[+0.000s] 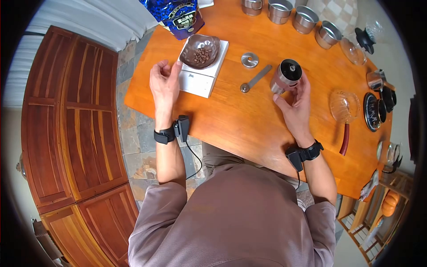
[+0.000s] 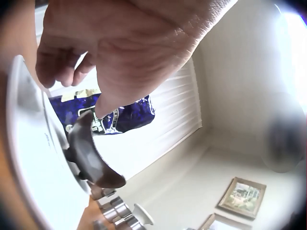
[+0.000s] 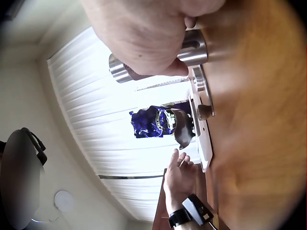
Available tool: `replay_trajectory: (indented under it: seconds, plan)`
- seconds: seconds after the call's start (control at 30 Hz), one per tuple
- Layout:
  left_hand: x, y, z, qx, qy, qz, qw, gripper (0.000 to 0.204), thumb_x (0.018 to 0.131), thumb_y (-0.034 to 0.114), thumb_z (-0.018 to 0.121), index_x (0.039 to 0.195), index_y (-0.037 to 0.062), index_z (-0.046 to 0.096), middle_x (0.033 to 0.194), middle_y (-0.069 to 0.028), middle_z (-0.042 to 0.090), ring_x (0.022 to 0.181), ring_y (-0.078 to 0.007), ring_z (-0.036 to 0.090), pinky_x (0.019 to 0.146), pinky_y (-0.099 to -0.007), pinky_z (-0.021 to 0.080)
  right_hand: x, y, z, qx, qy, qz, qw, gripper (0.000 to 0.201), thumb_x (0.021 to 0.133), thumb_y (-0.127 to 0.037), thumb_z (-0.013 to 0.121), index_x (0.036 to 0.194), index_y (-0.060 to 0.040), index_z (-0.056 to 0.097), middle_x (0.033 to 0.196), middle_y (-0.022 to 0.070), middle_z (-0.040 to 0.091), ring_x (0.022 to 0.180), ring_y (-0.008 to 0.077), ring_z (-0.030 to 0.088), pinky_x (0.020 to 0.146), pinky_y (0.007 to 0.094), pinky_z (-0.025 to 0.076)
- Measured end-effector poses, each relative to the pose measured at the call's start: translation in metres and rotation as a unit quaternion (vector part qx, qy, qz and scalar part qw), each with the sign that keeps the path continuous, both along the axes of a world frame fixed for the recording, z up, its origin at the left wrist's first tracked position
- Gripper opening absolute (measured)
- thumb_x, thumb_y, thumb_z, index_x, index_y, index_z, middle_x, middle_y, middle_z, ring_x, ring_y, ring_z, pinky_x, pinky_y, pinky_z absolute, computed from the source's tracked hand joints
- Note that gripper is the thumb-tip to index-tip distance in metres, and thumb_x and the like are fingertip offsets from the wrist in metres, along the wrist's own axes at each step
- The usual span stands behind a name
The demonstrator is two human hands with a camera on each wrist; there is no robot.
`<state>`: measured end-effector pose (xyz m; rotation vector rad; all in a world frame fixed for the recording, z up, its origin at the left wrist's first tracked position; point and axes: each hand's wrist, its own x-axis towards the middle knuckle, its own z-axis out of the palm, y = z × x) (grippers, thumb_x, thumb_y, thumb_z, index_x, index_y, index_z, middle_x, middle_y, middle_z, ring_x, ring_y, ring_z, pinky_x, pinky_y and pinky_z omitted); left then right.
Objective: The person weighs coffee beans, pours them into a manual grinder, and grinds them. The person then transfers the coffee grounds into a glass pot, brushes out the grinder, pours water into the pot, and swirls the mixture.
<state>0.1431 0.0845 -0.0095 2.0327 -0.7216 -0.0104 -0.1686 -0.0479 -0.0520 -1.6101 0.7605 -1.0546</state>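
Observation:
A dark, wavy-edged bowl (image 1: 190, 50) with coffee beans (image 1: 202, 55) in it sits on a white scale (image 1: 195, 84). The left hand (image 1: 165, 85) is at the bowl's near left edge, fingers loosely bent and holding nothing; its thumb tip is by the rim, and whether they touch I cannot tell. In the left wrist view the bowl (image 2: 91, 155) shows below the thumb. The right hand (image 1: 297, 109) grips a steel cylindrical grinder (image 1: 281, 80), upright on the table, thumb and fingers round its lower part. Between scale and grinder lie a spoon (image 1: 258, 79) and a round metal disc (image 1: 250, 60).
A blue bag (image 1: 180, 20) stands behind the scale. Several steel cups (image 1: 305, 20) line the far edge. On the right are a glass vessel with a red handle (image 1: 344, 140), a black round tray (image 1: 370, 111) and dark cups. The table's front edge (image 1: 240, 156) runs by the person's body.

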Motion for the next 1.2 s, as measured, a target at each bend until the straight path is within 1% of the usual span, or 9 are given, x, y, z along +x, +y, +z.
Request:
replay_trajectory:
  seconds: [0.03,0.1,0.13,0.17,0.23,0.33,0.53,0.77,1.2]
  plan:
    - [0.007,0.005,-0.013,-0.004,-0.004,0.001,1.0,0.056,0.086,0.033,0.078,0.118,-0.0095,0.063,0.095,-0.0121,0.066,0.081,-0.0182,0.06,0.074,-0.0324,0.051,0.001,-0.001,0.0,-0.004,-0.004,0.001,1.0,0.092,0.079,0.005,0.074,0.154,-0.0008,0.021,0.139,0.0123,0.05,0.117,0.0192,0.052,0.107,0.0354,0.039]
    - [0.018,0.019,-0.037,0.057,-0.134,0.02,0.989,0.048,0.09,0.029,0.074,0.119,-0.0068,0.063,0.095,-0.0115,0.065,0.082,-0.0179,0.061,0.075,-0.0318,0.051,0.001,0.001,-0.001,0.02,-0.012,0.005,1.0,0.088,0.081,0.005,0.073,0.153,-0.0008,0.023,0.139,0.0124,0.051,0.119,0.0198,0.051,0.108,0.0359,0.039]
    - [0.021,0.024,-0.044,0.025,-0.044,0.014,0.999,0.037,0.092,0.026,0.071,0.112,-0.0054,0.067,0.089,-0.009,0.067,0.078,-0.0154,0.06,0.073,-0.0306,0.05,0.001,0.0,-0.002,0.018,-0.016,0.005,1.0,0.088,0.081,0.005,0.073,0.153,-0.0008,0.023,0.139,0.0124,0.051,0.119,0.0198,0.051,0.108,0.0359,0.039]
    - [0.023,0.025,-0.047,0.023,-0.047,0.015,0.999,0.037,0.092,0.026,0.071,0.112,-0.0054,0.067,0.089,-0.009,0.067,0.078,-0.0154,0.06,0.073,-0.0306,0.05,0.001,-0.001,-0.002,0.015,-0.009,0.008,1.0,0.085,0.082,0.005,0.072,0.152,-0.0006,0.025,0.139,0.0126,0.051,0.12,0.0199,0.051,0.108,0.0361,0.039]
    - [0.028,0.03,-0.054,-0.074,0.062,-0.008,0.995,0.032,0.092,0.024,0.071,0.1,-0.0065,0.071,0.079,-0.0046,0.067,0.072,-0.0115,0.058,0.069,-0.0281,0.048,0.0,-0.001,-0.004,0.013,-0.004,0.015,1.0,0.083,0.082,0.005,0.071,0.152,-0.0005,0.026,0.139,0.0128,0.051,0.12,0.0199,0.052,0.109,0.0363,0.039]
    - [0.023,0.024,-0.049,-0.105,0.058,-0.001,0.993,0.032,0.092,0.026,0.072,0.094,-0.0064,0.073,0.071,-0.0007,0.065,0.067,-0.0078,0.055,0.066,-0.0256,0.046,0.0,-0.004,-0.006,-0.002,-0.008,0.007,1.0,0.08,0.083,0.003,0.072,0.15,-0.0001,0.029,0.14,0.0131,0.052,0.122,0.0201,0.052,0.109,0.0364,0.038]
    - [0.028,0.025,-0.051,-0.041,0.036,-0.028,0.998,0.033,0.091,0.027,0.075,0.095,-0.0058,0.073,0.073,-0.0008,0.066,0.068,-0.0088,0.056,0.065,-0.0256,0.047,0.0,-0.007,-0.015,-0.035,0.014,-0.003,0.999,0.076,0.083,-0.003,0.073,0.148,0.0003,0.034,0.143,0.0183,0.051,0.131,0.0257,0.05,0.108,0.0374,0.04]
    - [0.021,0.023,-0.049,-0.107,0.038,-0.055,0.992,0.026,0.092,0.019,0.075,0.095,-0.0065,0.073,0.075,0.0017,0.064,0.067,-0.0047,0.052,0.062,-0.0212,0.043,0.0,-0.006,-0.014,-0.05,0.032,-0.016,0.998,0.074,0.084,-0.005,0.072,0.148,0.0015,0.034,0.138,0.0196,0.055,0.127,0.0282,0.054,0.107,0.0377,0.042]
    - [0.034,0.026,-0.055,-0.123,0.074,-0.091,0.985,0.02,0.093,0.01,0.069,0.105,-0.0065,0.072,0.09,-0.0049,0.071,0.081,-0.0092,0.062,0.076,-0.024,0.049,-0.001,-0.008,-0.004,-0.077,0.059,-0.02,0.995,0.072,0.083,-0.006,0.072,0.144,0.006,0.037,0.135,0.0237,0.056,0.125,0.0322,0.058,0.108,0.0408,0.045]
